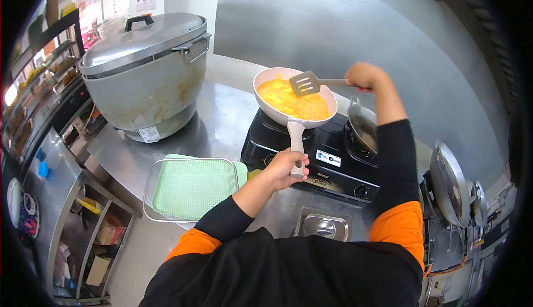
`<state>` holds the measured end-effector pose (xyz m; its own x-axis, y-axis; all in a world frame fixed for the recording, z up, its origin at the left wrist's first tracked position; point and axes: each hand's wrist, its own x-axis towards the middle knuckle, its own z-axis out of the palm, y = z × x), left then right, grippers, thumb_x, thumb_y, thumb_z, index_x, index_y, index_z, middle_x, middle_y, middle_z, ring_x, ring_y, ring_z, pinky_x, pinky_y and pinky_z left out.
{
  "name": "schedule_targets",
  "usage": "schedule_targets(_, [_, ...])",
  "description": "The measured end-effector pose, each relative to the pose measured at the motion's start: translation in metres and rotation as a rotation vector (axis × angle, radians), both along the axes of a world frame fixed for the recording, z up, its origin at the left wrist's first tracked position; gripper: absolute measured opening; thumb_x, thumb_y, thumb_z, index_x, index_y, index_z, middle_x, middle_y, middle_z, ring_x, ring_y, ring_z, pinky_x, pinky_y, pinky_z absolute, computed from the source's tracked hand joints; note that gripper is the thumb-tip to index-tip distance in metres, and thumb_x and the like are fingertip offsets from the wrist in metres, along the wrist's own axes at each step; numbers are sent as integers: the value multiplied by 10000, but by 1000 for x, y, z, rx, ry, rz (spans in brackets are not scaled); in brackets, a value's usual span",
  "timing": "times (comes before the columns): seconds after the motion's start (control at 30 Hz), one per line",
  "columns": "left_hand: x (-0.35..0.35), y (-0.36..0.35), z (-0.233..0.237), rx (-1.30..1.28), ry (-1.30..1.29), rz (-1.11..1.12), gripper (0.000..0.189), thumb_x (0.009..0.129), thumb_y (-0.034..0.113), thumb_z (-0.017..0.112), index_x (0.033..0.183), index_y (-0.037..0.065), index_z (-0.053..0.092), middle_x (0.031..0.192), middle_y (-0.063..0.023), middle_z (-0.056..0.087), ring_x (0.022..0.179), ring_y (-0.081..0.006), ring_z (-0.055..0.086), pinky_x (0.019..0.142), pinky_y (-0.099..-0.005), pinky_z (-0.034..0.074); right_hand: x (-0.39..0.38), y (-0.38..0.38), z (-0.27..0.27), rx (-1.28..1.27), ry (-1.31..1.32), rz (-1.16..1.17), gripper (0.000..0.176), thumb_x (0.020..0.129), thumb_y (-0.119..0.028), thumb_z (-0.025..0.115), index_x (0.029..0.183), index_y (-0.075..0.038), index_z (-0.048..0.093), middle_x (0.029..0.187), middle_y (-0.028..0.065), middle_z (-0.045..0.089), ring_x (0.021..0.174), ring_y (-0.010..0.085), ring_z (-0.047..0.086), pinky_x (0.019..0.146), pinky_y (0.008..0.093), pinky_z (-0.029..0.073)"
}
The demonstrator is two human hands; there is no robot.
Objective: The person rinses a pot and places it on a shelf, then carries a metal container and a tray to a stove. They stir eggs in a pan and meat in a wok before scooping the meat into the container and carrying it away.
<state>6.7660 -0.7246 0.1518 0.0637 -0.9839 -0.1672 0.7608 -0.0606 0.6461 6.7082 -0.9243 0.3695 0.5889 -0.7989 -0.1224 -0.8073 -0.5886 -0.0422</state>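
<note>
My left hand [284, 169] is closed round the beige handle of a frying pan [296, 122], which is over the left burner of a black gas stove [344, 182]. Yellow beaten egg [288, 100], partly set in soft lumps, spreads across the pan. From the right, my right hand [363, 77] grips the handle of a grey-beige slotted spatula [306, 83]. The spatula's blade overlaps the egg near the pan's far right side.
A big lidded rice cooker [150, 79] stands at the left on the steel counter [219, 112]. Near the front lie a wire basket [191, 187] over a green board and a lidded steel container [325, 226]. A dark wok [363, 126] sits on the right burner; more pans [448, 185] stand farther right.
</note>
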Motion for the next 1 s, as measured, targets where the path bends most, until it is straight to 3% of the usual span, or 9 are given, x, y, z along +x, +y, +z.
schedule_targets(0.1, [0, -1, -1, 1, 8, -3, 160, 768, 82, 513, 882, 82, 401, 720, -45, 497, 541, -155, 534, 468, -300, 464, -35, 28, 21, 31, 15, 137, 172, 727, -122, 553, 861, -40, 624, 616, 74, 555, 495, 135, 512, 436, 302, 406])
schedule_targets(0.27, [-1, 0, -1, -12, 3, 0, 161, 772, 87, 515, 883, 83, 399, 725, -43, 500, 541, -151, 537, 464, -291, 470, -34, 55, -9, 68, 47, 338, 240, 724, -135, 572, 930, -14, 593, 639, 69, 559, 520, 121, 515, 492, 272, 411])
schedule_targets(0.33, [0, 1, -1, -5, -2, -2, 162, 773, 89, 516, 884, 83, 398, 727, -43, 500, 542, -149, 538, 463, -290, 472, -18, 53, -36, 4, 17, 434, 246, 712, -183, 583, 892, -18, 610, 756, 150, 607, 606, 260, 573, 574, 362, 442])
schedule_targets(0.43, [1, -1, -1, 7, -6, -7, 162, 774, 91, 517, 883, 85, 397, 728, -42, 501, 543, -147, 538, 463, -289, 472, 13, 52, -71, -146, -44, 533, 191, 685, -157, 553, 719, 18, 623, 705, 212, 582, 642, 325, 575, 605, 394, 439])
schedule_targets(0.63, [0, -1, -1, 3, -24, -23, 157, 774, 90, 507, 885, 86, 396, 729, -42, 501, 557, -149, 540, 487, -295, 471, 83, 74, -82, -317, 261, 524, 89, 618, -16, 529, 611, 23, 609, 606, 166, 581, 560, 268, 583, 486, 374, 438])
schedule_targets(0.73, [-1, -1, -1, -3, -31, -20, 168, 767, 87, 504, 896, 84, 397, 732, -39, 494, 561, -150, 535, 497, -299, 466, 113, 60, -87, -239, 225, 442, 207, 686, -37, 477, 823, 10, 625, 818, 175, 607, 708, 285, 600, 641, 370, 461])
schedule_targets(0.83, [-3, 1, 5, 39, -45, -9, 191, 758, 92, 506, 911, 85, 392, 734, -35, 483, 559, -146, 526, 501, -295, 462, 144, 37, -94, 10, 27, 165, 259, 730, -73, 475, 952, -28, 602, 954, 152, 591, 826, 271, 591, 714, 350, 455])
schedule_targets(0.93, [-3, 3, 5, 35, -44, -7, 202, 755, 101, 494, 924, 90, 384, 736, -32, 477, 558, -137, 520, 511, -285, 461, 148, 39, -82, -66, 158, 80, 270, 770, -110, 463, 1004, -70, 591, 1068, 128, 551, 960, 270, 545, 787, 337, 435])
schedule_targets(1.0, [-5, 2, 5, 35, -41, 6, 197, 758, 105, 488, 925, 92, 384, 737, -32, 476, 559, -136, 520, 514, -283, 461, 149, 33, -84, -82, 9, -4, 269, 749, -87, 462, 980, -71, 598, 1009, 156, 569, 902, 299, 560, 756, 370, 444])
